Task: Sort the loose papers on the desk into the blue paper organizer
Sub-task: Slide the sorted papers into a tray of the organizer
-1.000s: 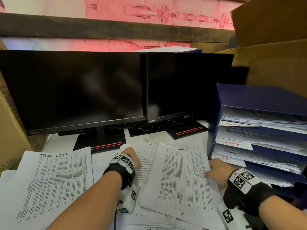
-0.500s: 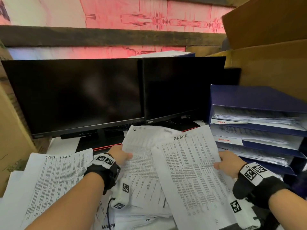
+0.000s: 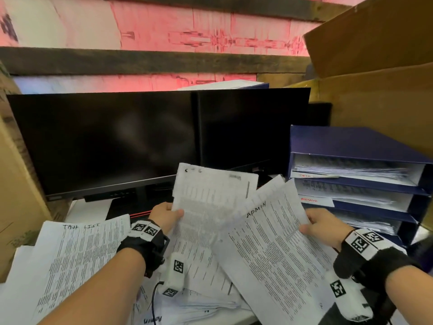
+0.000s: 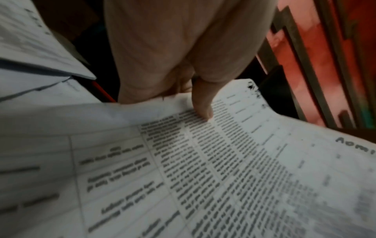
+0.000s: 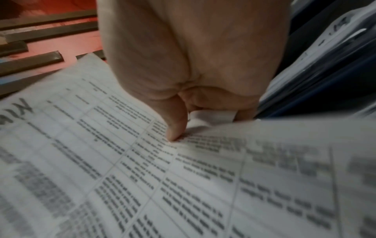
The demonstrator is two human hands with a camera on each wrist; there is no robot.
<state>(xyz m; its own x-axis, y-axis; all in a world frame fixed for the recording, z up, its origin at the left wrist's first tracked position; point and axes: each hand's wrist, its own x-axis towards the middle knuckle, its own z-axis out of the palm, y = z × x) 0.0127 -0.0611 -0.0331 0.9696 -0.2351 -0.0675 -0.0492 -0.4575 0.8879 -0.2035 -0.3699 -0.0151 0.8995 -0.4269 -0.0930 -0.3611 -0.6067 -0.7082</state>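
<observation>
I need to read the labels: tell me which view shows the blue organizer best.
Head view: the organizer shows whole, three paper-filled shelves with red-lettered tabs. Right wrist catches only a blurred blue edge behind the right hand. Left wrist misses it.

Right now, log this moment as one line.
left hand: holds printed sheet | right hand: holds ADMIN sheet | blue paper organizer: right, ADMIN tray label visible

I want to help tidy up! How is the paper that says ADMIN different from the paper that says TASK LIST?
The ADMIN paper is lifted off the desk, pinched at its edge by the right hand; the TASK LIST paper lies on the pile, with no hand holding it. The ADMIN paper is tilted and close to the blue paper organizer; the TASK LIST paper lies far from it, on the left. Both are white, full of printed text, with a handwritten word on top.
</observation>
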